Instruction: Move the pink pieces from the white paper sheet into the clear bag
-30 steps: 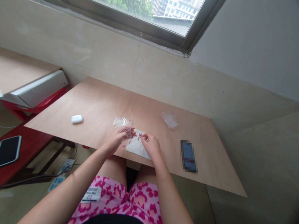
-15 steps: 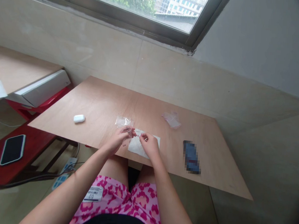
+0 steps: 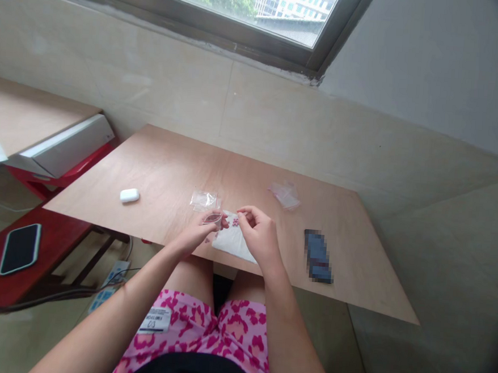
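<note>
My left hand (image 3: 197,233) pinches the open mouth of a small clear zip bag (image 3: 204,200), whose body lies on the plywood board (image 3: 165,169). My right hand (image 3: 260,234) is raised just above a white paper sheet (image 3: 233,241), its thumb and fingertips curled together. Whether they hold anything is too small to tell. Small pink beads (image 3: 235,222) lie on the paper near the fingertips, and a few specks sit by my left hand.
A second clear bag (image 3: 285,194), a white earbud case (image 3: 129,195) and a blurred phone (image 3: 317,256) lie on the board. A black phone (image 3: 20,249) rests on a red bench at left. A power strip (image 3: 107,295) sits on the floor below.
My right hand has lifted off the paper and moved up and slightly right. My left hand stays at the bag's mouth, and the view has shifted slightly.
</note>
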A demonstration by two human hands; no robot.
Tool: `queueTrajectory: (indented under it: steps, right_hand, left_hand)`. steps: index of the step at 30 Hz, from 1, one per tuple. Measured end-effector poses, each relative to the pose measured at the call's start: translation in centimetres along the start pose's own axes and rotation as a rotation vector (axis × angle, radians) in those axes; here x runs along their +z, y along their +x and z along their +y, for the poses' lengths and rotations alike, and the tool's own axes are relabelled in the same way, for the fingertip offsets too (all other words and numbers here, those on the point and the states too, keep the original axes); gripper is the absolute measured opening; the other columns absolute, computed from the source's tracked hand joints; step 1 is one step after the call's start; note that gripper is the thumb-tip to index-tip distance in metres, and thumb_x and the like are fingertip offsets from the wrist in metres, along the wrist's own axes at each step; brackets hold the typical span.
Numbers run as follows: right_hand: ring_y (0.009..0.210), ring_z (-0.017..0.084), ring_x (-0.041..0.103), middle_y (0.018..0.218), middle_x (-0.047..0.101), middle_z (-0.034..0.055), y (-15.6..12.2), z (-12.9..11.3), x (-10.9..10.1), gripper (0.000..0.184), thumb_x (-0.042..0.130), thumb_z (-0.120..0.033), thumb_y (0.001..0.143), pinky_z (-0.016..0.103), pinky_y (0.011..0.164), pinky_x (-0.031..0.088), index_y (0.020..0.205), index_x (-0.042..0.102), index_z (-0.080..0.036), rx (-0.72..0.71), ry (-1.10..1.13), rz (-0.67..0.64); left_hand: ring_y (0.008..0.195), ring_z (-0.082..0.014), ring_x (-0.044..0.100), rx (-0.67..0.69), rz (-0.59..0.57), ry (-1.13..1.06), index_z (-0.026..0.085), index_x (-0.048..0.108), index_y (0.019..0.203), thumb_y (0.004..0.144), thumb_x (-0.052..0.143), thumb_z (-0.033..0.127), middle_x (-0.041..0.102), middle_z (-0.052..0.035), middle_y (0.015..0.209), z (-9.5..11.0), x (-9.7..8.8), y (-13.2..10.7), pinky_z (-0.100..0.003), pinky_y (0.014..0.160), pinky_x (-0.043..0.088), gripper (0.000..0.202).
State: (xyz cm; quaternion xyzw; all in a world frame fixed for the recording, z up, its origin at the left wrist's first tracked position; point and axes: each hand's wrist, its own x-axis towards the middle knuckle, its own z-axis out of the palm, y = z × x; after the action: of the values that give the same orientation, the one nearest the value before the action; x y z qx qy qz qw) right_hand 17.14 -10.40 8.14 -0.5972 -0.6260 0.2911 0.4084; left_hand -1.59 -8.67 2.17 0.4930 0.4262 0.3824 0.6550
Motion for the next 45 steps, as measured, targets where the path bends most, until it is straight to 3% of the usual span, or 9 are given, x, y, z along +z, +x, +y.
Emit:
queueTrajectory:
  steps: [2,4,6,9,16,20,30,39,45]
  right_hand:
    - [0.060,0.017,0.060,0.067,0.067,0.0008,-0.2,1.3,-0.3,0.021,0.061,-0.035,0.093,0.026,0.058,0.041,0.090,0.076,-0.020,0.020,-0.043,0.001]
    - [0.059,0.017,0.060,0.065,0.067,0.0008,-0.4,2.5,-0.4,0.022,0.061,-0.037,0.092,0.026,0.057,0.040,0.090,0.076,-0.020,0.041,-0.074,-0.030]
    - [0.059,0.017,0.061,0.066,0.068,0.0018,-0.5,3.5,-0.3,0.024,0.061,-0.038,0.092,0.026,0.057,0.040,0.091,0.077,-0.020,0.066,-0.091,-0.040]
    - [0.060,0.018,0.061,0.068,0.070,0.0032,-0.7,4.9,0.1,0.026,0.061,-0.039,0.091,0.027,0.057,0.040,0.091,0.077,-0.018,0.100,-0.094,-0.050]
    - [0.065,0.015,0.060,0.095,0.077,0.0065,-1.2,7.2,2.6,0.028,0.061,-0.036,0.088,0.026,0.059,0.046,0.102,0.077,-0.018,0.227,0.192,-0.275]
    - [0.059,0.013,0.055,0.085,0.073,0.0045,-1.9,7.4,3.9,0.023,0.061,-0.036,0.086,0.023,0.052,0.042,0.088,0.075,-0.017,0.314,0.358,-0.368]
    - [0.063,0.014,0.058,0.086,0.072,0.0051,-2.2,8.1,4.1,0.026,0.065,-0.043,0.086,0.024,0.054,0.046,0.086,0.072,-0.018,0.292,0.477,-0.328]
    - [0.069,0.017,0.061,0.085,0.071,0.0054,-2.3,8.9,4.0,0.026,0.064,-0.041,0.088,0.025,0.055,0.048,0.094,0.073,-0.018,0.237,0.388,-0.158]
    - [0.068,0.016,0.060,0.085,0.071,0.0047,-1.9,9.3,3.7,0.027,0.066,-0.043,0.088,0.025,0.055,0.046,0.096,0.073,-0.018,0.214,0.406,-0.147]
  left_hand:
    - [0.103,-0.0248,0.067,0.004,0.004,-0.119,0.021,0.068,0.118,0.081,0.061,0.019,0.072,-0.0095,0.113,-0.4,-0.1,0.3,-0.026,0.063,0.050,0.038]
    - [0.105,-0.0256,0.069,0.017,-0.010,-0.276,0.018,0.069,0.116,0.082,0.065,0.019,0.073,-0.0109,0.112,-0.7,-0.1,0.7,-0.033,0.079,0.056,0.034]
    - [0.108,-0.0268,0.070,0.028,-0.020,-0.418,0.015,0.071,0.112,0.081,0.068,0.018,0.074,-0.0123,0.109,-0.9,-0.1,1.0,-0.041,0.097,0.054,0.032]
    - [0.109,-0.0282,0.070,0.020,-0.025,-0.542,0.013,0.073,0.110,0.078,0.071,0.015,0.075,-0.0129,0.108,-0.9,0.0,1.2,-0.047,0.108,0.049,0.032]
    - [0.108,-0.0281,0.070,0.001,-0.056,-0.628,0.015,0.072,0.110,0.081,0.069,0.012,0.074,-0.0108,0.106,-0.2,0.2,0.7,-0.044,0.101,0.052,0.030]
    - [0.106,-0.0282,0.071,-0.015,-0.066,-0.631,0.014,0.071,0.112,0.082,0.068,0.012,0.074,-0.0112,0.107,-0.4,0.2,0.7,-0.042,0.095,0.054,0.031]
    - [0.120,-0.0338,0.067,-0.034,-0.106,-0.530,0.015,0.071,0.124,0.087,0.068,0.020,0.073,-0.0165,0.125,-1.0,-0.2,0.8,-0.044,0.098,0.054,0.037]
    - [0.140,-0.0373,0.051,-0.093,-0.240,-0.347,0.031,0.058,0.147,0.103,0.055,0.051,0.056,-0.0136,0.152,0.2,0.0,-0.1,-0.051,0.098,0.053,0.048]
    - [0.133,-0.0354,0.053,-0.069,-0.216,-0.221,0.032,0.057,0.148,0.104,0.051,0.056,0.051,-0.0132,0.156,-0.1,0.0,0.0,-0.042,0.085,0.054,0.051]
